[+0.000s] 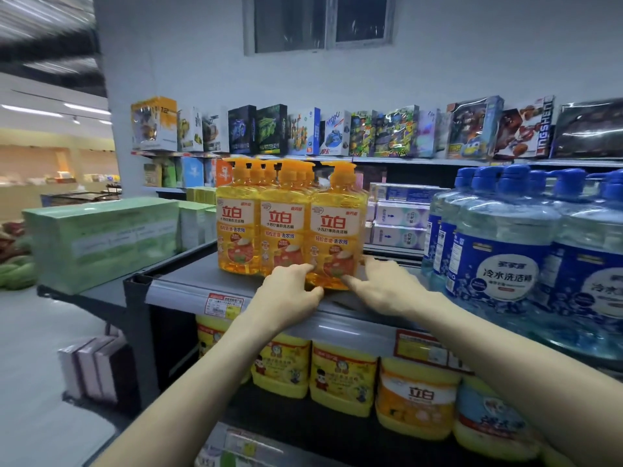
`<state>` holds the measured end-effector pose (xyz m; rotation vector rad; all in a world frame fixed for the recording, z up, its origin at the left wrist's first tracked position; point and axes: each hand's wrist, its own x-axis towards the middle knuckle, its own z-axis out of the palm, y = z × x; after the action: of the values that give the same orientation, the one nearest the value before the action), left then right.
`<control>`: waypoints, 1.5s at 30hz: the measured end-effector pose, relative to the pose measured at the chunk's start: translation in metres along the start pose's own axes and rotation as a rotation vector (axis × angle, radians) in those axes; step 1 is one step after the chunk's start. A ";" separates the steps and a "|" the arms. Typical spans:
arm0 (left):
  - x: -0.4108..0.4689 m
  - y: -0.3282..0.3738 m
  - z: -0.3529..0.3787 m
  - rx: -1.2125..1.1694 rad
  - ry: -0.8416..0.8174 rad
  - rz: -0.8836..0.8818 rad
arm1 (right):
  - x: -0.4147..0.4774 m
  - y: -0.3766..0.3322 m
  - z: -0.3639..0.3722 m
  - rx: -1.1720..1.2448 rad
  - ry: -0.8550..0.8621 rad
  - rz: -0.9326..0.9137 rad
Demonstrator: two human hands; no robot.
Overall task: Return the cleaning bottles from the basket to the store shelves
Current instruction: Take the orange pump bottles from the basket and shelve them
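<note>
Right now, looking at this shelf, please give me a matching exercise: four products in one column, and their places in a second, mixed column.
1. orange bottle
2. blue-capped bottles
3. green boxes
4. yellow tubs

A. lower shelf
B. far left, at the shelf's end
C. right side of the shelf
D. between the left hand and the right hand

Pairs: 1-D, 2-C, 3-B, 4-A

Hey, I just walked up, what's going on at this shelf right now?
A person is stocking a store shelf. Both hands are at the base of the front right orange detergent bottle: the left hand touches its lower left side and the right hand reaches to its lower right, fingers spread. The bottle stands upright in a row with other orange bottles, with big blue-capped bottles to the right. No basket is in view.
</note>
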<state>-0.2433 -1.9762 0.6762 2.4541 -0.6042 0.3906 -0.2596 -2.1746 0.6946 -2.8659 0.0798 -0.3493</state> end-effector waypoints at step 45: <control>-0.314 0.629 0.489 0.211 -0.839 0.791 | -0.662 0.557 -0.056 -0.236 -0.081 0.992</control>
<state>-0.7579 -2.6237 0.4549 2.4049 -1.9769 -0.3503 -0.9279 -2.6703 0.4532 -2.6204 1.5156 -0.0105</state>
